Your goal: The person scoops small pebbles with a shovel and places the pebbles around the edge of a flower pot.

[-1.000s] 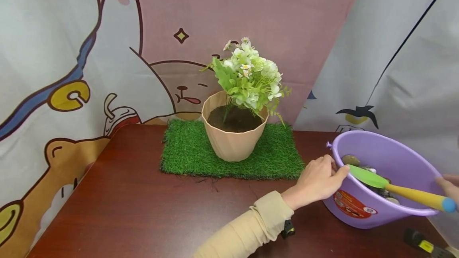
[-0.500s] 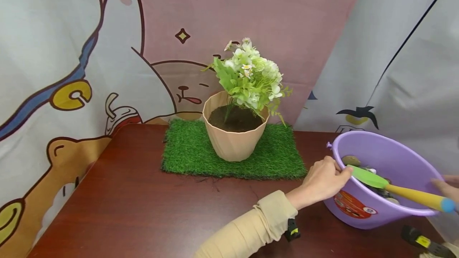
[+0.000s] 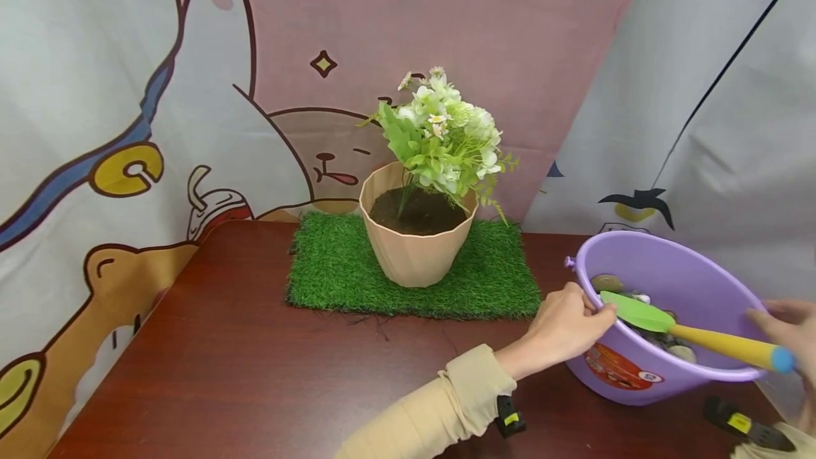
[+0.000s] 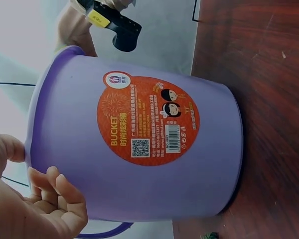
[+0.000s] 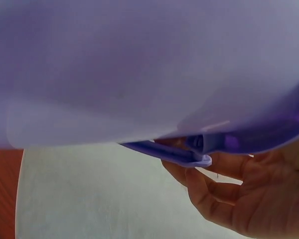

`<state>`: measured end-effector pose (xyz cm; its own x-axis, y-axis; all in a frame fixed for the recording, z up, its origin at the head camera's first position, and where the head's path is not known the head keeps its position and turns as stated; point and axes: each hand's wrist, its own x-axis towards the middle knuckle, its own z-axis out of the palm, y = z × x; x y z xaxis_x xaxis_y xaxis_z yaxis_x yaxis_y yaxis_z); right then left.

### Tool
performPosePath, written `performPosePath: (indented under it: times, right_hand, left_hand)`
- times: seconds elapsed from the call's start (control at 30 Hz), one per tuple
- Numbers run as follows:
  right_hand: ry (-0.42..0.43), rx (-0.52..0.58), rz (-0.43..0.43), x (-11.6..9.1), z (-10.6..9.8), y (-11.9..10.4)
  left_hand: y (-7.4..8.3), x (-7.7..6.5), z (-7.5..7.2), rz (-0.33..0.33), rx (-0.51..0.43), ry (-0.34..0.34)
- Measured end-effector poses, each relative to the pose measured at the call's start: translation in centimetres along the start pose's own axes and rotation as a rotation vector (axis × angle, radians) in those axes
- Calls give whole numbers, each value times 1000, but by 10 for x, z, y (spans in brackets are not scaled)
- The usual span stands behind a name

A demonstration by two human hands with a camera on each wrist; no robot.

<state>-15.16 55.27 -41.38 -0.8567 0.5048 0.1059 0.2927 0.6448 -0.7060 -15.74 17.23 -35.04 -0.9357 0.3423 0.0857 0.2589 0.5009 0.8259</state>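
Observation:
A purple plastic bucket (image 3: 676,282) stands at the table's right side, with stones (image 3: 682,353) inside. Across its near rim lies a toy shovel with a green blade (image 3: 637,312) and yellow handle. My left hand (image 3: 561,331) grips the bucket's left rim, thumb on top beside the blade. In the left wrist view, the fingers curl below the rim near the bucket's red label (image 4: 144,122). On the opposite side, my right hand (image 3: 790,338) holds the right rim. Fingers of that hand (image 5: 269,194) lie around the rim and the handle's joint in the right wrist view.
A beige flowerpot (image 3: 414,253) with dark soil and white-green flowers (image 3: 452,133) stands on an artificial grass mat (image 3: 331,268) at the back of the brown table (image 3: 255,374). A printed cloth (image 3: 510,41) hangs behind.
The bucket has shifted slightly left, with the shovel and stones in it. Both hands have moved along with it, and more of the right hand shows. The flowerpot has stayed put.

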Motion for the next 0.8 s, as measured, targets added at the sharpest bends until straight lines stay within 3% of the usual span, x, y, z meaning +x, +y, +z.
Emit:
performPosePath:
  times: [0.13, 0.17, 0.27, 0.57, 0.8]
  right_hand:
    - [-7, -12, -113, -47, -1, -77]
    - [10, -18, -174, -55, -1, -90]
    - [-17, -48, -246, -74, -3, -122]
    - [-9, -295, -278, -78, -1, -133]
    - [-89, -402, -246, -83, 1, -148]
  left_hand:
    - [-5, -7, -8, -10, -16, 14]
    - [-6, -8, -10, -13, -23, 16]
    - [-10, -12, -16, -28, -39, 21]
    - [-18, -24, -33, -47, -79, 2]
    - [-25, -34, -46, -41, -93, -29]
